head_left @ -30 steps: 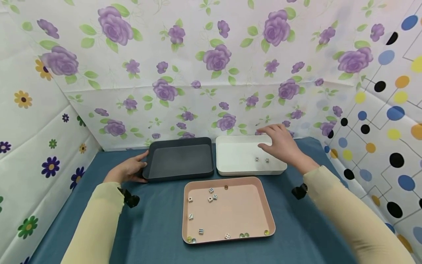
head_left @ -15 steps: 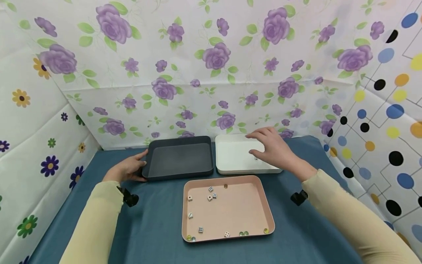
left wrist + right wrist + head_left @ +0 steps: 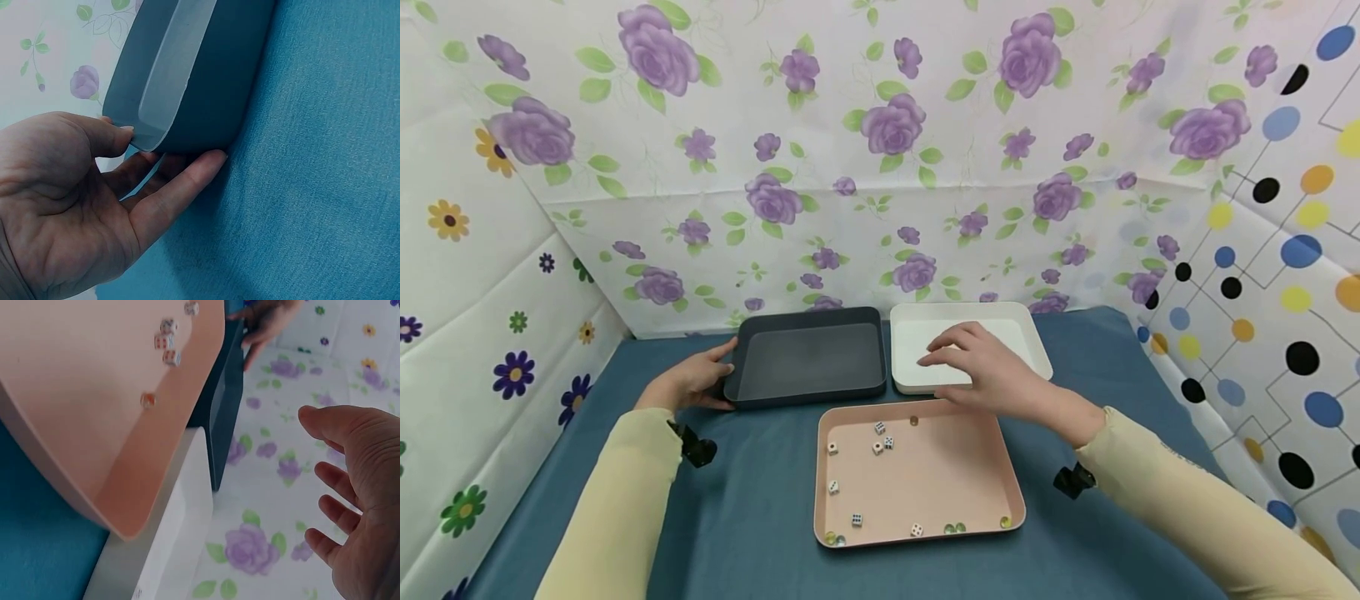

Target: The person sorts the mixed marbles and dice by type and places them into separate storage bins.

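Note:
My left hand (image 3: 692,382) grips the left end of the dark grey tray (image 3: 808,360). In the left wrist view its thumb (image 3: 112,139) lies at the tray's rim and the fingers are against the outer wall. My right hand (image 3: 988,371), nothing in it, hovers over the front edge of the white tray (image 3: 917,333) and the back edge of the pink tray (image 3: 940,475). Its fingers are spread and loosely bent. Several white dice (image 3: 857,520) lie in the pink tray, with several glass beads (image 3: 955,528) along its front and one brownish bead (image 3: 913,421) at the back.
A blue cloth (image 3: 737,500) covers the table. The dark and white trays stand side by side against the flowered backdrop (image 3: 850,167); the pink tray lies in front of them. Patterned sheets (image 3: 1247,317) hang at both sides.
My right hand has moved left and toward me, from above the white tray to its front edge by the pink tray. Two dice in the white tray are now hidden behind it. The left hand stays put.

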`<state>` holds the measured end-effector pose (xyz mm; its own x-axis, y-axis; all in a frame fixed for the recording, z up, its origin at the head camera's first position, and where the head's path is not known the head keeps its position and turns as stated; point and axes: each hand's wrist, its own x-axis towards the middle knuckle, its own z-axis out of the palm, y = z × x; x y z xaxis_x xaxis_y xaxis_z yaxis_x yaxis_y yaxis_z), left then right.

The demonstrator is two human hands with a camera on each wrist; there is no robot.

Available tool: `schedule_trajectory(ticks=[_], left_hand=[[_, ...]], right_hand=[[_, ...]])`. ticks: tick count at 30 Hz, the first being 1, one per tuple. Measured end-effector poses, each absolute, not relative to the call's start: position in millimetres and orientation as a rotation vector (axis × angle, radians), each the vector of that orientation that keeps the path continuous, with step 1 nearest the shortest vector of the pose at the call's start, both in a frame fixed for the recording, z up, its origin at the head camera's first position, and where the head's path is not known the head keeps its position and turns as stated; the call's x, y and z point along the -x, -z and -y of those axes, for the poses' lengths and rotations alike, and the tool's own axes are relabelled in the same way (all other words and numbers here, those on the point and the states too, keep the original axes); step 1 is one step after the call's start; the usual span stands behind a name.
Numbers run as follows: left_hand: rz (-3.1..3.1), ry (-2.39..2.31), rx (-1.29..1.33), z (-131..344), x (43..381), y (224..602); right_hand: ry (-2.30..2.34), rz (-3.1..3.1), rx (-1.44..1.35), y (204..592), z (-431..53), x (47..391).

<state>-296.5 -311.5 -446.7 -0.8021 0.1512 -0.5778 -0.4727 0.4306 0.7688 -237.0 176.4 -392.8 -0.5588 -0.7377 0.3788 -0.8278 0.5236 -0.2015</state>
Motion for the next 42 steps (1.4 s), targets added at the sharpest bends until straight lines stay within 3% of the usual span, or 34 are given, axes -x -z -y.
schedule_trajectory(ticks=[26, 42], left_hand=[[-2.110, -1.393, 0.288, 308.5, 294.7, 445.6], [-2.110, -1.392, 0.281, 308.8, 296.0, 448.0]], right_hand=[[-0.443, 2.607, -1.674, 429.2, -148.4, 187.4], [-0.423, 2.624, -1.880, 460.6, -136.4, 176.5]])
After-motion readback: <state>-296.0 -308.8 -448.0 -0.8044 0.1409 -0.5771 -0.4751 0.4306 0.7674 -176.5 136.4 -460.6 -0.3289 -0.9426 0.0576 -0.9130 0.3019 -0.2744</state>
